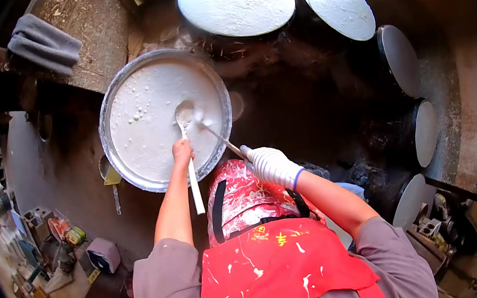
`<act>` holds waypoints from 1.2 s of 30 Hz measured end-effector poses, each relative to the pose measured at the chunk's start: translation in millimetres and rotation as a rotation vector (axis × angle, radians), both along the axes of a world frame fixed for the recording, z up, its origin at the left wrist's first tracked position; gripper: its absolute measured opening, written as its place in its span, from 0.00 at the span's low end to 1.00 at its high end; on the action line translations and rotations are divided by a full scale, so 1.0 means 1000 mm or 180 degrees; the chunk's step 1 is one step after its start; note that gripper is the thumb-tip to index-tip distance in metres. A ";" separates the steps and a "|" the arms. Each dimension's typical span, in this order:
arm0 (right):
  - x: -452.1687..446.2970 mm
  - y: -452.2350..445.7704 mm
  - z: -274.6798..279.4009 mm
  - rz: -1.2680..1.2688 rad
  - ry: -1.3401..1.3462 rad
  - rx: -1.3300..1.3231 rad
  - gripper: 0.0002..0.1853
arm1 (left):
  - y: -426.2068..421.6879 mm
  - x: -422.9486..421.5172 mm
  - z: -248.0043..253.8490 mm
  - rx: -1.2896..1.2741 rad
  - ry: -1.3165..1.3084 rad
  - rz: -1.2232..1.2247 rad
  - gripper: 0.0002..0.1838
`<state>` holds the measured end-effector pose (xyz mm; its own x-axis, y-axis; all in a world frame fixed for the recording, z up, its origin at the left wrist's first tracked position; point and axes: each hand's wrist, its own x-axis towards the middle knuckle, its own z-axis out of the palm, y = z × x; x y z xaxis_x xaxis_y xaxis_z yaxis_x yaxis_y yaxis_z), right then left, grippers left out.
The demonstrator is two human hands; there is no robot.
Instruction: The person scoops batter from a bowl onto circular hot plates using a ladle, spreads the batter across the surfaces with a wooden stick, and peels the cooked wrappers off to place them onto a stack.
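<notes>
A large round tub full of thick white liquid stands in front of me, with bubbles on the left of the surface. My bare left hand is closed around the long handle of a white-coated ladle, whose bowl is over the liquid and holds some of it. In a white knit glove, my right hand grips a thin, rod-like tool that slants over the tub's right rim. A small white lump shows at the tool's far end; whether it is a separate piece I cannot tell.
Several round vessels with white tops, among them a large one and a side one, curve around the back and right. A grey cloth lies on a wooden surface at upper left. Clutter fills the lower left.
</notes>
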<state>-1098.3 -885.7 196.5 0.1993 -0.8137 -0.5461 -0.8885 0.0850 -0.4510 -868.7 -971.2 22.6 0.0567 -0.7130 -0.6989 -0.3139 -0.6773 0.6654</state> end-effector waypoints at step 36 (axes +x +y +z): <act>-0.113 0.017 0.119 -0.0180 -0.1873 -0.0630 0.28 | 0.044 -0.033 0.227 -0.0464 0.2203 0.1869 0.16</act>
<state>-1211.3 -868.9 315.9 0.3746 -0.9063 -0.1957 -0.4828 -0.0105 -0.8757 -901.6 -927.0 249.2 0.0401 -0.7857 -0.6173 0.5542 -0.4965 0.6681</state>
